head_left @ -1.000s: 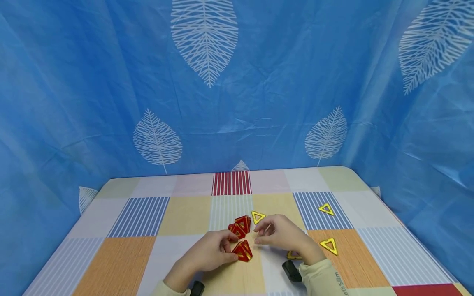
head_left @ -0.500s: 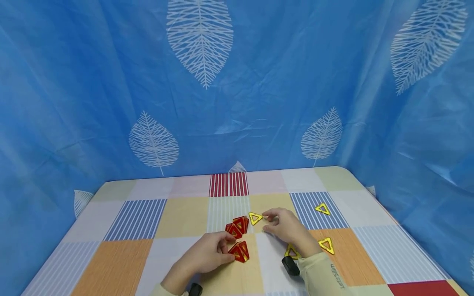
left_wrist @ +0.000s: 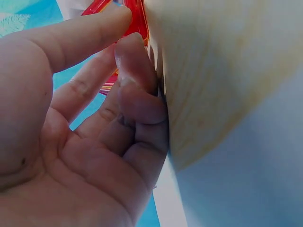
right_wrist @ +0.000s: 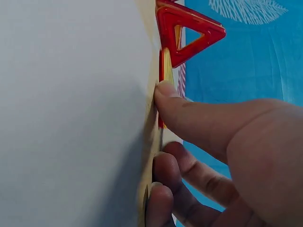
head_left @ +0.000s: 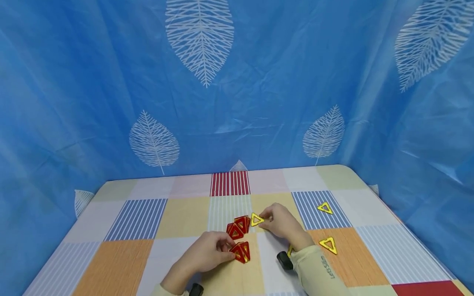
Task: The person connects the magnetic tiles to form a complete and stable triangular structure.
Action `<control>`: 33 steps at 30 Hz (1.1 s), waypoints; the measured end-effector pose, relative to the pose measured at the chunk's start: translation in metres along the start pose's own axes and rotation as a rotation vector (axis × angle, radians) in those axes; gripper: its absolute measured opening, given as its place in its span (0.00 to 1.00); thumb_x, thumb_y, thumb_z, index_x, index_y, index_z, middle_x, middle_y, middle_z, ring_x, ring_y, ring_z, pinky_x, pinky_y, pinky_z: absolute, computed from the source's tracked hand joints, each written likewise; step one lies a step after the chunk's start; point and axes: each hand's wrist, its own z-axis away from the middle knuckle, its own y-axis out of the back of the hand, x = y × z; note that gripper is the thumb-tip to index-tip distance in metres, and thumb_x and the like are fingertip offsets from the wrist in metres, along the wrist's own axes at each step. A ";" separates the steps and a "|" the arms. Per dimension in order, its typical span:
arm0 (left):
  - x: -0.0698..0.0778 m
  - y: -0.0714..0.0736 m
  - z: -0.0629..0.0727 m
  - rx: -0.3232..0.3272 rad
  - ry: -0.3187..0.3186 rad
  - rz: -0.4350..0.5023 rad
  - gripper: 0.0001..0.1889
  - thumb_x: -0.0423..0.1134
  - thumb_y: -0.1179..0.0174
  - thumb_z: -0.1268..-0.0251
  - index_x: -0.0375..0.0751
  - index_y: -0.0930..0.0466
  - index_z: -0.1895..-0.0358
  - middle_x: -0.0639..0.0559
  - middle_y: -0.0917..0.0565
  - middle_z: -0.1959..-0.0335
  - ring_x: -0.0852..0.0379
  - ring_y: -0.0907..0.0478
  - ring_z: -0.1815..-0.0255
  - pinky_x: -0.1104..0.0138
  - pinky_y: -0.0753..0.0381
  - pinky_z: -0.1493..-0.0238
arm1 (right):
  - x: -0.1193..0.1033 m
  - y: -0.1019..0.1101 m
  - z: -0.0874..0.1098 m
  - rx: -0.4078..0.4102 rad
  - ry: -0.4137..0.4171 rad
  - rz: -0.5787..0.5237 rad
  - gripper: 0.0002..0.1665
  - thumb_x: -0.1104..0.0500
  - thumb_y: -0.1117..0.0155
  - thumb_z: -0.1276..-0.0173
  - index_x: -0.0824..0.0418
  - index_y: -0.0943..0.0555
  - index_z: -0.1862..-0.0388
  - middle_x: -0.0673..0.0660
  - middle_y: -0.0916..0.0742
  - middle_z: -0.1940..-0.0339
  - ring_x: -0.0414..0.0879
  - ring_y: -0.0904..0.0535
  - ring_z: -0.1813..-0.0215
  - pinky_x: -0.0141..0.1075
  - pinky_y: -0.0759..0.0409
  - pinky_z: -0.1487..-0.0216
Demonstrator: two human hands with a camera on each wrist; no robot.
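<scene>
In the head view my left hand [head_left: 208,253] pinches the lower cluster of red triangle tiles [head_left: 245,248] between thumb and fingers. Its thumb and fingertips also meet a red tile [left_wrist: 137,19] in the left wrist view. Just beyond lies a second group of red triangle tiles [head_left: 237,232]. My right hand [head_left: 282,224] holds a yellow triangle tile [head_left: 253,221] by its right corner, close against that group. The right wrist view has the thumb on the yellow tile's edge [right_wrist: 168,61], below a raised red tile [right_wrist: 168,28]; fingers partly hide the grip.
Two more yellow triangle tiles lie to the right, one on the blue striped patch [head_left: 326,211] and one on the orange patch [head_left: 327,248]. Another yellow tile [head_left: 290,250] is mostly covered by the right wrist. A blue leaf-printed curtain [head_left: 237,102] surrounds the patchwork-covered table [head_left: 122,259].
My right hand has moved away from me to the yellow tile beside the red group and taken hold of its corner. The left hand keeps its place on the red tiles.
</scene>
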 end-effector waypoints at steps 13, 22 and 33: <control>0.003 0.004 -0.001 -0.026 -0.029 -0.020 0.10 0.37 0.25 0.45 0.48 0.20 0.67 0.59 0.23 0.77 0.63 0.28 0.76 0.68 0.28 0.73 | -0.003 -0.001 0.000 -0.007 -0.020 0.017 0.14 0.62 0.23 0.40 0.64 0.14 0.57 0.50 0.19 0.68 0.43 0.24 0.65 0.43 0.22 0.58; 0.000 0.003 0.000 -0.039 -0.020 -0.002 0.10 0.38 0.25 0.44 0.49 0.19 0.66 0.59 0.23 0.76 0.63 0.28 0.76 0.69 0.29 0.75 | -0.006 -0.007 0.000 -0.036 0.018 0.068 0.19 0.60 0.20 0.42 0.63 0.12 0.52 0.52 0.19 0.64 0.45 0.24 0.61 0.45 0.23 0.55; -0.001 0.004 -0.001 -0.039 -0.017 0.008 0.10 0.39 0.25 0.43 0.50 0.19 0.66 0.59 0.23 0.77 0.63 0.29 0.77 0.69 0.30 0.77 | -0.009 -0.008 0.003 -0.031 -0.023 0.031 0.17 0.58 0.24 0.37 0.64 0.16 0.52 0.51 0.19 0.64 0.44 0.24 0.61 0.46 0.23 0.54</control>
